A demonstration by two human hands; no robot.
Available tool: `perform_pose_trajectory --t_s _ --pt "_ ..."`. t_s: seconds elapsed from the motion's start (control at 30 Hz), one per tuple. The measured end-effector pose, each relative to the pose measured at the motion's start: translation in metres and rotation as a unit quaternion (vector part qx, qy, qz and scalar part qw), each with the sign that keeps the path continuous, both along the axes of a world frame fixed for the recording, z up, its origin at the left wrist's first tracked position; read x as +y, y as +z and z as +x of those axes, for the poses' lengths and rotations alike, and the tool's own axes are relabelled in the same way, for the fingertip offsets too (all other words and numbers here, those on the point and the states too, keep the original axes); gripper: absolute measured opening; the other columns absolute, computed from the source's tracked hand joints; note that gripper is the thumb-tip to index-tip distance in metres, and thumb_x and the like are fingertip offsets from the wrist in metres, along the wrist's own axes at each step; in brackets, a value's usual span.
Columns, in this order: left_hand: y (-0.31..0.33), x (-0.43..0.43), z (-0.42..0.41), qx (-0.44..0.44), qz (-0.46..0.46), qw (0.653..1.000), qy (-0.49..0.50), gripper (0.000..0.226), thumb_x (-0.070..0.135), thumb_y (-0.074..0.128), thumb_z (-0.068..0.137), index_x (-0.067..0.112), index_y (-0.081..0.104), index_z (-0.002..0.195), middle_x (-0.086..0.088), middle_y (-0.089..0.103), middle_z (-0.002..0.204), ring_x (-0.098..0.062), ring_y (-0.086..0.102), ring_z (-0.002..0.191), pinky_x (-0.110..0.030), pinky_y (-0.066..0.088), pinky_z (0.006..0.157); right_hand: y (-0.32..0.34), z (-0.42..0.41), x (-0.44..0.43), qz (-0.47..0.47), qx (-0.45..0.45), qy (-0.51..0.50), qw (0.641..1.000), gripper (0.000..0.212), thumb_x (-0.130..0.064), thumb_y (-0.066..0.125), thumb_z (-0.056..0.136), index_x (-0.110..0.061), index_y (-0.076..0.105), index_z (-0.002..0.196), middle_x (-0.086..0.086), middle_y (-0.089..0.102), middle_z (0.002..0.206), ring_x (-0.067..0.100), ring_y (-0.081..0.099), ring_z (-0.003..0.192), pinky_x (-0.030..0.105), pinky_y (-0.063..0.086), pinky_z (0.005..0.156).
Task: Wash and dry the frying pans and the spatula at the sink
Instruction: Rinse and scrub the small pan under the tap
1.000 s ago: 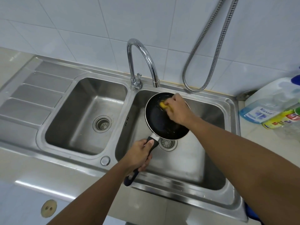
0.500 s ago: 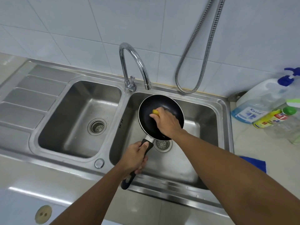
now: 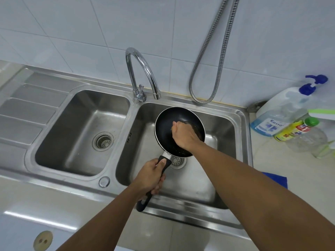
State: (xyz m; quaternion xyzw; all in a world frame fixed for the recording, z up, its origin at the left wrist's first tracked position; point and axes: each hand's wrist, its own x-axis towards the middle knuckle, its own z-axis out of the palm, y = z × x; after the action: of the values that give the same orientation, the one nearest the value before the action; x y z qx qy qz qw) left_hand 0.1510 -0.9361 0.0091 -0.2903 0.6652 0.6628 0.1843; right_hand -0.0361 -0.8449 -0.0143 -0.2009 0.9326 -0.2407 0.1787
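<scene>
A small black frying pan (image 3: pixel 166 124) is held tilted over the right basin of the steel double sink (image 3: pixel 241 127). My left hand (image 3: pixel 150 178) grips its black handle near the front rim. My right hand (image 3: pixel 184 134) presses down inside the pan, fist closed; the yellow sponge it held a moment ago is hidden under the fingers. Dark smears show on the pan beside the hand. No spatula or second pan is in view.
A chrome gooseneck tap (image 3: pixel 141 73) stands between the basins, no water running. A metal hose (image 3: pixel 208 69) hangs on the tiled wall. Soap bottles (image 3: pixel 282 115) and a blue cloth (image 3: pixel 277 178) sit on the right counter. The drainboard (image 3: pixel 27 109) lies left.
My right hand has slid from the pan's far edge toward its middle and right, covering the yellow sponge. The left hand keeps its hold on the handle.
</scene>
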Motion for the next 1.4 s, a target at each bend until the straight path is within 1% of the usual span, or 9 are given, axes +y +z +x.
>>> perform_pose_trajectory --t_s 0.1,0.27,0.37,0.6,0.8,0.87,1.03,1.37,1.4 --pt "-0.005 0.002 -0.003 -0.002 0.005 1.0 0.015 0.039 0.038 0.04 0.111 0.006 0.049 0.092 -0.007 0.049 0.057 -0.015 0.034 0.034 -0.024 0.03 0.039 0.004 0.002 0.023 -0.003 -0.018 -0.016 1.0 0.042 -0.053 0.036 0.102 -0.02 0.052 0.123 0.004 0.052 0.123 0.029 0.06 0.102 0.045 0.048 0.089" --pt "-0.017 0.006 -0.006 -0.006 0.017 0.999 0.031 0.039 0.038 0.04 0.111 0.004 0.048 0.094 -0.016 0.047 0.064 -0.018 0.033 0.038 -0.026 0.028 0.041 0.007 -0.005 0.097 -0.03 0.051 -0.106 0.993 0.036 -0.038 0.051 0.094 -0.034 0.046 0.13 -0.004 0.035 0.126 0.019 0.055 0.097 0.037 0.044 0.086" --pt "-0.018 0.01 -0.006 -0.015 0.026 0.998 0.047 0.039 0.037 0.04 0.111 0.005 0.046 0.091 -0.012 0.047 0.061 -0.018 0.033 0.036 -0.023 0.029 0.039 0.0 -0.009 0.148 -0.008 0.114 -0.219 0.969 0.049 -0.03 0.065 0.088 -0.027 0.045 0.133 0.006 0.039 0.129 0.02 0.047 0.096 0.036 0.044 0.081" --pt "-0.018 0.011 -0.004 -0.022 0.015 0.999 0.04 0.044 0.04 0.04 0.111 0.004 0.047 0.087 -0.015 0.044 0.057 -0.018 0.032 0.036 -0.025 0.028 0.04 -0.015 -0.022 0.24 0.148 0.089 -0.366 0.915 0.032 -0.02 0.063 0.097 -0.001 0.052 0.121 0.023 0.044 0.124 0.041 0.054 0.105 0.049 0.047 0.092" --pt "-0.011 0.009 -0.001 -0.021 0.024 0.998 0.052 0.04 0.038 0.04 0.111 0.005 0.047 0.09 -0.008 0.045 0.054 -0.017 0.032 0.035 -0.022 0.029 0.036 -0.005 -0.021 0.233 0.213 0.187 -0.292 0.914 0.033 -0.028 0.064 0.093 -0.003 0.059 0.113 0.023 0.057 0.115 0.039 0.054 0.108 0.049 0.044 0.096" --pt "-0.01 0.006 0.001 -0.022 0.026 0.998 0.056 0.04 0.039 0.04 0.111 0.005 0.047 0.091 -0.009 0.045 0.055 -0.017 0.032 0.036 -0.022 0.029 0.037 0.003 -0.019 0.204 0.147 0.239 -0.219 0.935 0.023 -0.018 0.062 0.092 -0.006 0.062 0.112 0.019 0.059 0.113 0.033 0.054 0.106 0.045 0.044 0.094" --pt "-0.004 -0.005 0.004 -0.018 0.02 0.998 0.055 0.041 0.04 0.041 0.111 0.004 0.048 0.092 -0.009 0.046 0.057 -0.017 0.032 0.035 -0.024 0.028 0.037 0.026 -0.03 0.095 -0.108 0.146 0.011 0.983 0.031 0.004 0.051 0.092 -0.012 0.063 0.115 0.006 0.063 0.115 0.023 0.06 0.107 0.037 0.051 0.095" --pt "0.006 -0.038 0.006 0.015 0.034 0.998 0.046 0.039 0.038 0.041 0.111 0.005 0.048 0.092 0.0 0.046 0.048 -0.013 0.034 0.032 -0.024 0.027 0.035 0.056 -0.108 -0.098 -0.009 0.003 0.225 0.974 0.061 -0.016 0.058 0.09 -0.019 0.045 0.149 0.004 0.053 0.145 0.02 0.044 0.136 0.04 0.04 0.112" --pt "0.005 -0.041 0.004 0.014 0.035 0.998 0.047 0.04 0.038 0.041 0.111 0.005 0.048 0.091 -0.001 0.046 0.049 -0.013 0.034 0.032 -0.024 0.028 0.036 0.044 -0.124 -0.109 -0.022 -0.045 0.218 0.975 0.063 -0.028 0.064 0.091 -0.013 0.044 0.15 0.005 0.052 0.141 0.031 0.053 0.12 0.04 0.043 0.106"
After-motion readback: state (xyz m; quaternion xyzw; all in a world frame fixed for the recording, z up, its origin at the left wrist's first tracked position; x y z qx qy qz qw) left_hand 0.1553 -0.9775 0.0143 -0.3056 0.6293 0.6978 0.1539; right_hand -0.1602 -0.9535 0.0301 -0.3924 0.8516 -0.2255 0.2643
